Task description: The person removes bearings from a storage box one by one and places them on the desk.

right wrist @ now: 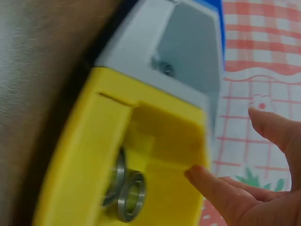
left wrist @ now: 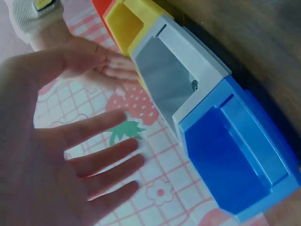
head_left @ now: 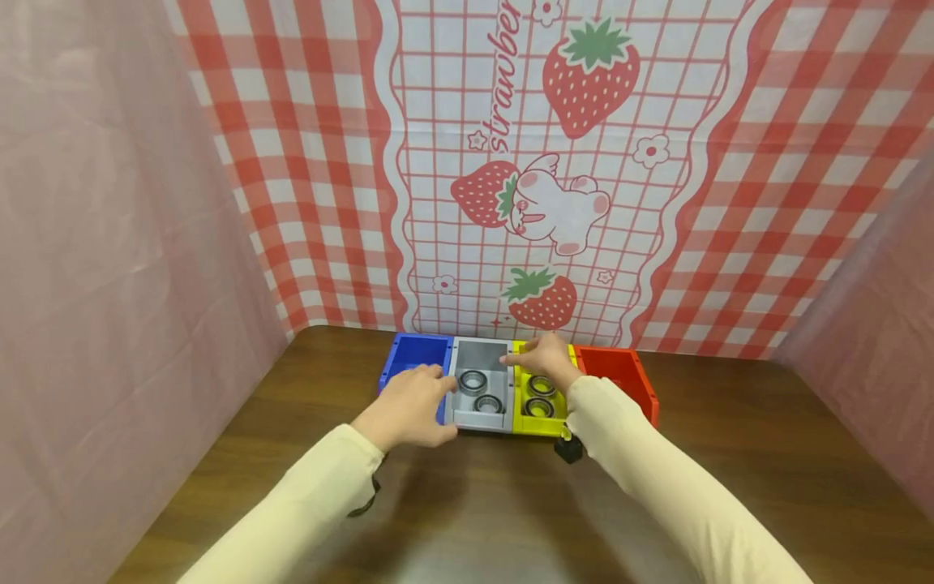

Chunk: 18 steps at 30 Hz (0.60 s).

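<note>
Over the front of the blue bin (head_left: 419,350) and the left edge of the grey bin (head_left: 483,354), my left hand (head_left: 412,405) is spread with nothing in it; its straight, parted fingers show in the left wrist view. My right hand (head_left: 546,359) hovers at the back of the yellow bin (head_left: 538,428), index finger and thumb apart and no object between them. Two metal ring bearings (head_left: 473,392) lie in the grey bin. Two more bearings (right wrist: 124,203) are in the yellow bin, away from the right fingertips in the right wrist view.
A red bin (head_left: 613,369) closes the row on the right, partly behind the right sleeve. The bins stand on a brown wooden table (head_left: 730,454) against a strawberry-print cloth (head_left: 467,105). A small black object (head_left: 568,449) shows below the right wrist. Pink curtains hang on both sides.
</note>
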Tool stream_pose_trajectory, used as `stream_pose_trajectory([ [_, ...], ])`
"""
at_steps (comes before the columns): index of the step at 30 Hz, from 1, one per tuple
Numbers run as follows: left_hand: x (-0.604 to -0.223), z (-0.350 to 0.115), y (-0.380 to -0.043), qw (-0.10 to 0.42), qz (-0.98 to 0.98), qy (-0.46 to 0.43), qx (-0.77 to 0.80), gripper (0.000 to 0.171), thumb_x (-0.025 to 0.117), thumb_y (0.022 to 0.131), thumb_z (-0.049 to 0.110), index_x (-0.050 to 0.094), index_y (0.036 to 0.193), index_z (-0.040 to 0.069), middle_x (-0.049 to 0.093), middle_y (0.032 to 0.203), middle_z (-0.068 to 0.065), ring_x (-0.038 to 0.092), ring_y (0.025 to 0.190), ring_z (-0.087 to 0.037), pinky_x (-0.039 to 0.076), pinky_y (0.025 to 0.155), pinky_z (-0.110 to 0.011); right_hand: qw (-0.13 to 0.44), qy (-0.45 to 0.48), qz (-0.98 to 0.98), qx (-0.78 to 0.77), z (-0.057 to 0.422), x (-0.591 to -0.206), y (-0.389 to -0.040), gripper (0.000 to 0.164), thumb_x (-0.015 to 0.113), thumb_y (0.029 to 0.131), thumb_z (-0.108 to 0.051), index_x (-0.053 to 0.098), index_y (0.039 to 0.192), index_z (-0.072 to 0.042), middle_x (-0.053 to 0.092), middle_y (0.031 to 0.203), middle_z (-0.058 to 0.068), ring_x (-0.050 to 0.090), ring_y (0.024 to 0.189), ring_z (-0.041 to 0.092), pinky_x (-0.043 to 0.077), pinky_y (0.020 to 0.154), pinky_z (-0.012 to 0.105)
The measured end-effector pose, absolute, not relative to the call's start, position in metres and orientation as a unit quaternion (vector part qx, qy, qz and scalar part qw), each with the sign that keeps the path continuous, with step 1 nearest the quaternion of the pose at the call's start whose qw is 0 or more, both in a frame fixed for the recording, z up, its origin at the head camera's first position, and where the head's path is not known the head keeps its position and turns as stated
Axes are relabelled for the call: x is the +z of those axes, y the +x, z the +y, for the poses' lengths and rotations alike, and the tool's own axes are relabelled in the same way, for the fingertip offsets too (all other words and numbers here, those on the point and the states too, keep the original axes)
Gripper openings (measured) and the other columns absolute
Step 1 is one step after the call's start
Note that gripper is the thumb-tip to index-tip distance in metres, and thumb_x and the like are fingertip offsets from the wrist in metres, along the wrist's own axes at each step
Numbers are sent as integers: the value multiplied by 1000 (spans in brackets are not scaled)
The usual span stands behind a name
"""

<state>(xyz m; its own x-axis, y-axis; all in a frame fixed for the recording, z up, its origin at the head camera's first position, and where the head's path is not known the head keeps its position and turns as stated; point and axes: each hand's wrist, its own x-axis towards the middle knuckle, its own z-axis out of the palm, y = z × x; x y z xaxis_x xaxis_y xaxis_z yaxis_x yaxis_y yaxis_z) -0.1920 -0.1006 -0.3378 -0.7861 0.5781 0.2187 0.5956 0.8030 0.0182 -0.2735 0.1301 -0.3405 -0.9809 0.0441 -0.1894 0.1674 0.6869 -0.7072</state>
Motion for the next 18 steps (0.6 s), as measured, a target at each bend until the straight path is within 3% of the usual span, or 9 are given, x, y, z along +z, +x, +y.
stream_pose_trajectory([
  [4, -339, -88, -211, 137, -938, -313, -55, 59, 71, 73, 41, 61, 120, 8, 61, 116, -12, 59, 105, -28, 51, 91, -40, 104, 87, 907, -398, 130, -356, -275, 64, 78, 78, -34, 55, 122, 8, 64, 119, 23, 69, 99, 32, 54, 92, 43],
  [7, -341, -82, -222, 132, -939, -308, -72, 65, 72, 75, 42, 56, 128, 9, 57, 125, -12, 55, 113, -28, 50, 96, -40, 115, 101, 901, -406, 132, -364, -277, 60, 79, 78, -31, 54, 117, 7, 67, 109, 20, 71, 89, 30, 56, 85, 39],
  [14, -344, -66, -239, 75, -951, -293, -70, 70, 73, 77, 44, 50, 135, 12, 53, 131, -9, 52, 117, -25, 49, 99, -38, 131, 113, 898, -404, 134, -369, -283, 55, 76, 80, -31, 53, 115, 5, 67, 101, 16, 68, 83, 24, 57, 78, 36],
  [18, -348, -56, -245, 36, -957, -277, -74, 70, 75, 78, 43, 49, 136, 12, 53, 133, -8, 51, 121, -25, 48, 101, -39, 135, 104, 897, -409, 131, -368, -284, 54, 76, 81, -29, 53, 116, 5, 67, 104, 18, 70, 85, 26, 57, 79, 37],
])
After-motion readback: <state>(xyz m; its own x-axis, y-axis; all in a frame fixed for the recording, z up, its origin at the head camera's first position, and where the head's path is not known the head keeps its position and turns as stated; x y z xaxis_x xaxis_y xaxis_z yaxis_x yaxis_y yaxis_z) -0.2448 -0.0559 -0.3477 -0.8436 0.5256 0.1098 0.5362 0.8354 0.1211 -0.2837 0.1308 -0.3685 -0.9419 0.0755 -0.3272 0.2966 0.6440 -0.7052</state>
